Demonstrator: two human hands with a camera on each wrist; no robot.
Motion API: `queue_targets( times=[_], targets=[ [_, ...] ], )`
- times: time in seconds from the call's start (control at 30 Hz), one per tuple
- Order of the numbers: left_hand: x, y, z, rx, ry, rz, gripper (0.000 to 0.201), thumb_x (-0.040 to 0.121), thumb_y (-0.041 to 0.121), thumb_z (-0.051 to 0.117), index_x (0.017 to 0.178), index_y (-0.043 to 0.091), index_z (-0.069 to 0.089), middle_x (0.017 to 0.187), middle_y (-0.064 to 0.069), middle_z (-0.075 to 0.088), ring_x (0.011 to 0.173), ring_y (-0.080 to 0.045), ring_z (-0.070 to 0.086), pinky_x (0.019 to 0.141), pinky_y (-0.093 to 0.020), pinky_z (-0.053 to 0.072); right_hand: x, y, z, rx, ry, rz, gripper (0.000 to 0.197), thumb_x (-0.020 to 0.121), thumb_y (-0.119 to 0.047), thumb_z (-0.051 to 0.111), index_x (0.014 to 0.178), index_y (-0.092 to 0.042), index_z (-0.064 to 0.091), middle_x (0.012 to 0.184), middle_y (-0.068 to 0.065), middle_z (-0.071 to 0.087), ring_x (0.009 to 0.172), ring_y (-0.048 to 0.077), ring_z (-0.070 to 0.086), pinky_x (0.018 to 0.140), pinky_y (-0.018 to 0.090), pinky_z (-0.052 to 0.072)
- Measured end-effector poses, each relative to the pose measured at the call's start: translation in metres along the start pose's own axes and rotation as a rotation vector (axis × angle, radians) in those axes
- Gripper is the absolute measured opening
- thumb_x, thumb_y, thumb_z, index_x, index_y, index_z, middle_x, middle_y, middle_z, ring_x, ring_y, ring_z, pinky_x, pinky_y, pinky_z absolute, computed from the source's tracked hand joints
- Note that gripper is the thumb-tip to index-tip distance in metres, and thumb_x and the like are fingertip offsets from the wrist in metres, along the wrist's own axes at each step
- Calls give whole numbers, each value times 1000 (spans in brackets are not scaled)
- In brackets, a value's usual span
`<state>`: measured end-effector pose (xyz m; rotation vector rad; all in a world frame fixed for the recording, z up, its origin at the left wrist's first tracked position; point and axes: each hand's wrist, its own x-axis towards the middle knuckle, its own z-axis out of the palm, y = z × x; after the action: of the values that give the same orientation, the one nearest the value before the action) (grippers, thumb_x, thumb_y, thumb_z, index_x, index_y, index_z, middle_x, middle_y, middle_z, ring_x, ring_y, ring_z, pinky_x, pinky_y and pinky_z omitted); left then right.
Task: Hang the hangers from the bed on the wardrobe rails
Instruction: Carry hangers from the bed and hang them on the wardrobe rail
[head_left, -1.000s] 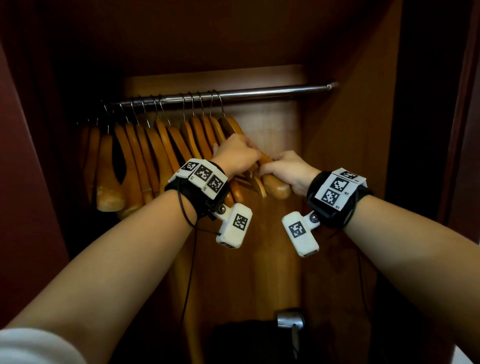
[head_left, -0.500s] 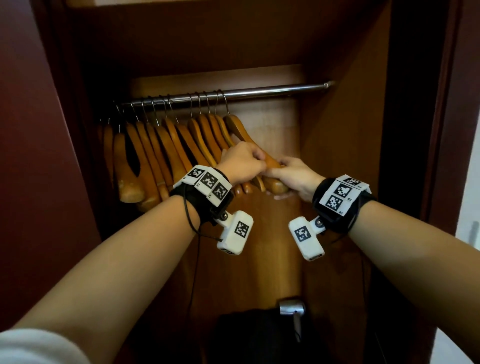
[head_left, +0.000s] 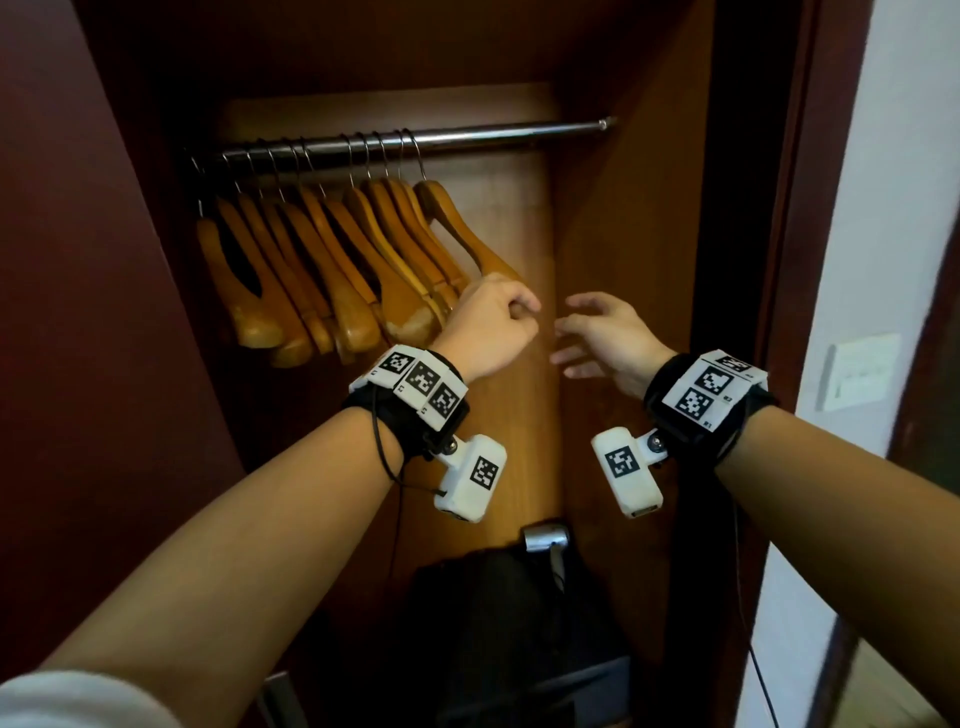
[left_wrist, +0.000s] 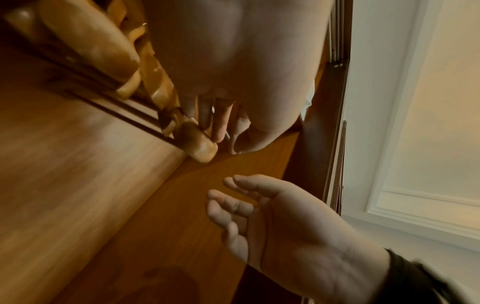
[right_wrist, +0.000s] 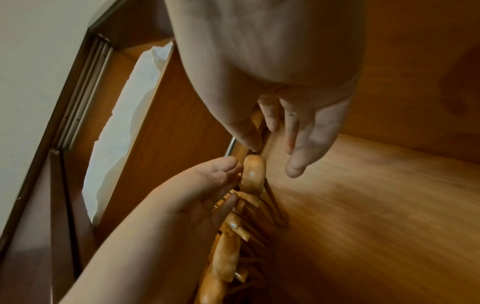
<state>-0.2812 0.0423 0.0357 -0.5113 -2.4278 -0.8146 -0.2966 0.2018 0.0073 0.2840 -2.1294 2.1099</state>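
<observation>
Head view: wooden hangers (head_left: 332, 270), one row, hung by wire hooks on the wardrobe rail (head_left: 467, 136), bunched toward its left end. Left hand (head_left: 488, 327): fingers loosely curled, touching the lower tip of the rightmost hanger (head_left: 457, 228), gripping nothing. Right hand (head_left: 602, 338): fingers spread wide, holding nothing, just beside the left hand.

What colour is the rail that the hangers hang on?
The rail is shiny silver metal; the hangers are wood-brown. It shows best in the head view.
</observation>
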Motion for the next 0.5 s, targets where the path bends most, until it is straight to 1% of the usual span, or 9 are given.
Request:
queue_targets(
  times=[0.1,0.13,0.17,0.23,0.3,0.33,0.4,0.43,0.5],
  targets=[
    [-21,-2,13,-52,10,-17,19,81,13,62,91,29,66,123,-4,58,122,-22,50,110,-39,36,-27,14,-8,13,30,45,44,95,-10,61,136,-16,45,108,14,65,65,20,71,52,30,58],
    [-28,-3,18,-80,13,-21,21,81,11,62,90,29,66,126,-4,57,126,-21,48,111,-37,33,-37,19,-11,14,44,61,42,95,-10,61,135,-16,46,106,13,65,65,21,72,52,29,58],
    [-36,-3,23,-111,5,-23,21,82,9,62,90,29,65,126,-3,57,126,-20,47,110,-34,32,-46,25,-15,13,57,77,41,96,-11,61,134,-16,47,104,12,66,66,21,72,51,29,58],
    [-50,-2,37,-165,-24,-45,21,82,8,63,90,27,66,117,1,56,118,-17,50,101,-26,34,-64,34,-23,33,68,107,40,96,-11,60,133,-15,47,102,12,65,65,21,72,50,28,57],
    [-64,4,52,-205,-88,-83,20,82,9,63,89,27,67,112,3,56,109,-14,53,92,-24,36,-83,42,-36,45,76,137,39,97,-11,59,134,-14,47,103,12,64,67,22,71,50,28,57],
    [-70,7,59,-228,-107,-97,20,81,11,63,87,29,67,112,3,57,107,-14,55,92,-25,39,-92,44,-43,47,79,147,39,97,-12,59,134,-14,47,104,13,64,68,22,71,52,29,58],
    [-82,20,74,-276,-129,-116,20,78,17,62,83,36,67,112,2,62,105,-14,58,96,-31,45,-112,49,-59,49,94,159,38,98,-13,59,134,-14,47,105,13,64,71,23,72,55,30,58],
    [-87,26,80,-299,-138,-130,21,77,17,62,82,37,68,112,1,63,105,-15,59,97,-34,46,-121,50,-67,49,100,161,38,98,-13,59,133,-14,48,105,13,64,71,24,72,55,30,58],
    [-95,40,92,-326,-157,-151,23,80,13,63,84,35,69,110,-1,63,105,-16,58,96,-34,47,-139,49,-83,45,117,162,36,98,-14,58,132,-14,48,103,13,63,70,23,72,54,29,58]
  ],
)
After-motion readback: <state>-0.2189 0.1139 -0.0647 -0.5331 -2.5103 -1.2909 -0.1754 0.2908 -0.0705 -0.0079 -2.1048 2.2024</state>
